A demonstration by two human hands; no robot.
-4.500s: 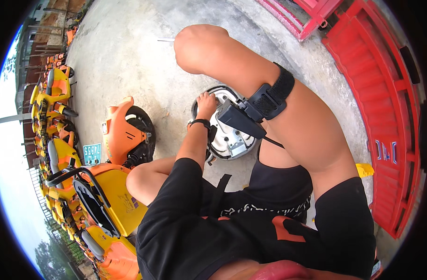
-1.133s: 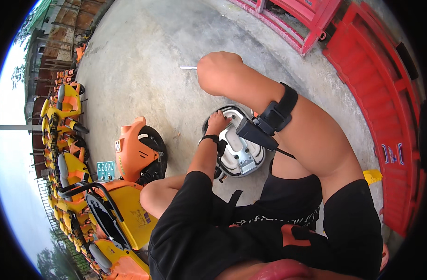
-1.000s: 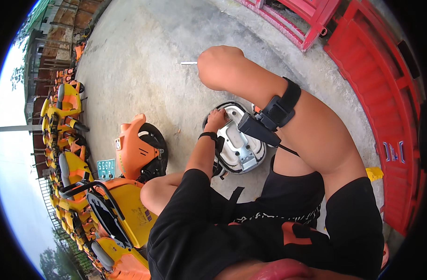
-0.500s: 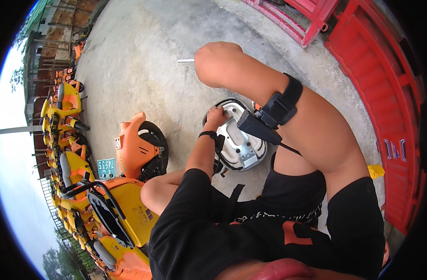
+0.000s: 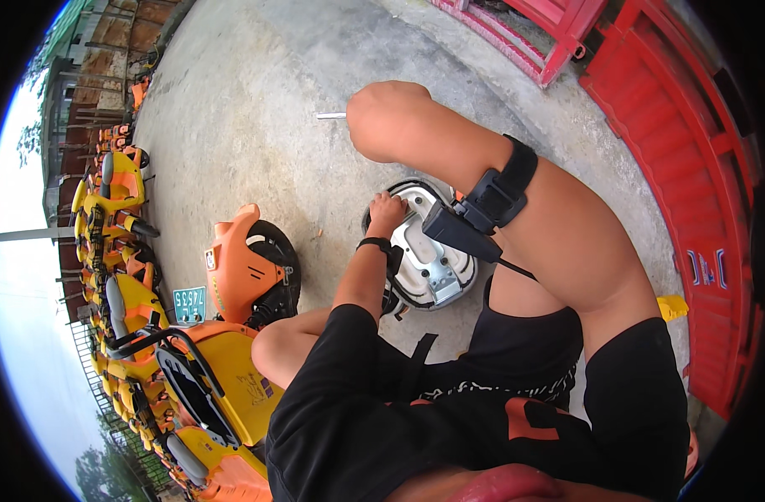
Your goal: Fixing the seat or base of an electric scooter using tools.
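Observation:
What looks like an upturned scooter seat [image 5: 416,243] sits low in front of me. Its grey underside has a dark rim and a metal bracket [image 5: 443,280] at the near end. My left hand [image 5: 387,211] bends its fingers over the seat's far left edge, gripping it. Raised above and beyond the seat, my right hand [image 5: 388,121] is closed in a fist. A thin, straight silver metal rod [image 5: 331,115] sticks out of that fist to the left; the rest of it is hidden. A black strapped device [image 5: 493,199] on my right forearm covers part of the seat.
Close on my left stands a yellow and orange scooter [image 5: 232,368], its orange wheel cover [image 5: 242,268] beside my knee. More scooters [image 5: 115,188] line the far left. A red metal panel [image 5: 667,167] rises at the right, near a red frame [image 5: 516,46]. Concrete floor [image 5: 257,109] stretches ahead.
My right fist and the rod have sunk very slightly. My left hand stays on the seat's edge.

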